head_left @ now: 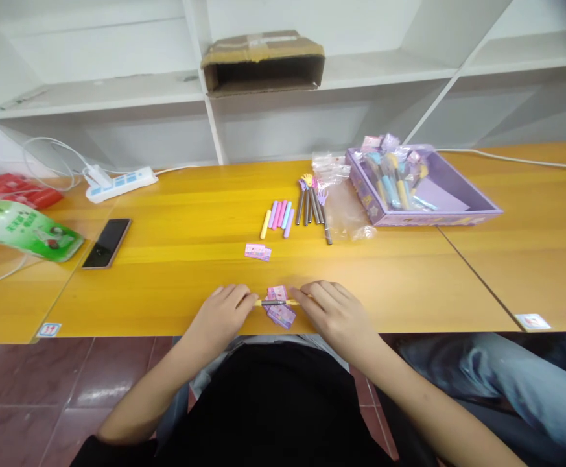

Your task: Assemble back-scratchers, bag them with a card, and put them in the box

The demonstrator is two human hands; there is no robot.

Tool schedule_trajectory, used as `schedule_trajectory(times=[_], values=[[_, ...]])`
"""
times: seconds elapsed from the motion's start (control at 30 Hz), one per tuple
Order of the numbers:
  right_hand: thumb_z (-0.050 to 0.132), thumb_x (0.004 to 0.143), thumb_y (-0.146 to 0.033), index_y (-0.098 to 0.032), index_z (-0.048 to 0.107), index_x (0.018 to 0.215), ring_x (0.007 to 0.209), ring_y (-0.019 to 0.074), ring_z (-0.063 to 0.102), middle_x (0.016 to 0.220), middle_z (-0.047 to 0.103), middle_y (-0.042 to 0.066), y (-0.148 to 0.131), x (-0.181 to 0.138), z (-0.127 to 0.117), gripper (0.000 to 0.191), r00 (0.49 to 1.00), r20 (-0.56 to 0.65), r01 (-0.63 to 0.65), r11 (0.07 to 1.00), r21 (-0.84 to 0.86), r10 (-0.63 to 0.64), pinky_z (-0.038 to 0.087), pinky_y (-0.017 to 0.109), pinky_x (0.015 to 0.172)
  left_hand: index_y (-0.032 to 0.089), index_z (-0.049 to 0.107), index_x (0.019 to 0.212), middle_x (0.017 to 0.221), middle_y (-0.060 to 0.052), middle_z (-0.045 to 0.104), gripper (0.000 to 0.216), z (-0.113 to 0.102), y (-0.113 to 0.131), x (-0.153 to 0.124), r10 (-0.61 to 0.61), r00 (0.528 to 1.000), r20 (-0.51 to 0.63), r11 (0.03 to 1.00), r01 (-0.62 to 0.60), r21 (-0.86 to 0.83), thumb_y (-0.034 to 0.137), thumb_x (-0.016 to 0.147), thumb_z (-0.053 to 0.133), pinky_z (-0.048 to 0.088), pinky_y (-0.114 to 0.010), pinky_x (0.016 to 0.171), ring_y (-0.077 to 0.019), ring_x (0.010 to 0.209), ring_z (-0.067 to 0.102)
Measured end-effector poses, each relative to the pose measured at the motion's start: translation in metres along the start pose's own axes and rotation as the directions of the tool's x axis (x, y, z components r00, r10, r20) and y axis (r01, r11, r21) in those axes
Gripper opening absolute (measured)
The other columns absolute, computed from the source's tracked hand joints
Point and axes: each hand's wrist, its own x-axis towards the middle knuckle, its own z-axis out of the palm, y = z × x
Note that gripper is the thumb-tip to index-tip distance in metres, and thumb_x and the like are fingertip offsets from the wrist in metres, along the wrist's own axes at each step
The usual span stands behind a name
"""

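Observation:
Low over the table's front edge, my left hand (pixel 228 307) pinches one yellow end of a small back scratcher (pixel 275 302) with a metal rod. My right hand (pixel 329 305) has its fingers closed around the other yellow end, so the tip is mostly hidden. Beneath the rod lie several pink and purple printed cards (pixel 281 316). Farther back is another small stack of cards (pixel 258 251). Behind it are several pastel tubes (pixel 277 215) side by side, and to their right several metal rods (pixel 312 201) with coloured hand-shaped heads.
A purple tray (pixel 458 181) holding bagged pieces stands at the back right, beside clear plastic bags (pixel 343 207). To the left are a phone (pixel 107 243), a green-and-white package (pixel 24 228) and a power strip (pixel 122 184). A cardboard box (pixel 263 61) sits on the shelf above.

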Motion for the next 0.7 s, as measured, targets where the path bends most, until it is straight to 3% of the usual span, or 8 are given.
schedule_trajectory(times=[0.13,0.2,0.3,0.53,0.7], values=[[0.057,0.108,-0.009,-0.015,0.074,0.13,0.095,0.025,0.063,0.102,0.074,0.01,0.0,0.002,0.002,0.028,0.998,-0.051,-0.02,1.0,-0.008,0.02,0.046,0.04,0.08,0.017,0.065,0.12,0.105,-0.009,0.071,0.02,0.001,0.005,0.005,-0.011,0.998,0.065,1.0,0.01,0.018,0.01,0.11,0.049,0.054,-0.038,0.082,-0.0254,0.094,0.067],[0.057,0.108,-0.009,-0.014,0.074,0.128,0.096,0.0254,0.063,0.104,0.074,0.011,0.001,0.003,0.003,0.027,0.997,-0.072,-0.035,0.999,-0.009,0.034,0.046,0.041,0.081,0.018,0.064,0.113,0.1,-0.007,0.07,0.012,0.003,0.005,0.007,-0.028,0.997,0.075,1.0,0.026,0.017,0.021,0.113,0.052,0.054,-0.037,0.079,-0.0248,0.09,0.068],[0.057,0.108,-0.008,-0.015,0.074,0.129,0.094,0.0249,0.062,0.102,0.074,0.01,0.003,0.003,0.006,0.028,0.996,-0.087,-0.025,1.0,-0.014,0.024,0.046,0.041,0.081,0.02,0.061,0.105,0.095,-0.005,0.071,0.018,0.004,0.004,0.01,-0.078,0.994,0.074,0.997,0.077,0.017,0.037,0.112,0.061,0.053,-0.035,0.073,-0.0237,0.086,0.07],[0.053,0.108,-0.006,-0.018,0.07,0.13,0.088,0.023,0.063,0.097,0.073,0.008,0.006,0.0,0.012,0.03,0.991,-0.128,-0.052,0.997,-0.049,0.045,0.044,0.037,0.079,0.021,0.057,0.092,0.079,-0.003,0.069,0.014,0.005,0.004,0.013,-0.151,0.988,0.03,0.979,0.145,0.141,0.013,0.103,0.06,0.043,-0.032,0.06,-0.0214,0.071,0.069],[0.055,0.109,-0.015,-0.018,0.068,0.101,0.079,0.021,0.06,0.089,0.069,0.007,0.007,0.001,0.008,0.016,0.983,-0.041,-0.181,0.98,-0.082,0.178,0.039,0.035,0.071,0.022,0.057,0.088,0.074,-0.002,0.067,0.017,0.001,0.003,0.013,-0.179,0.98,-0.091,0.962,0.193,0.191,0.015,0.103,0.059,0.039,-0.032,0.059,-0.0198,0.068,0.066]])
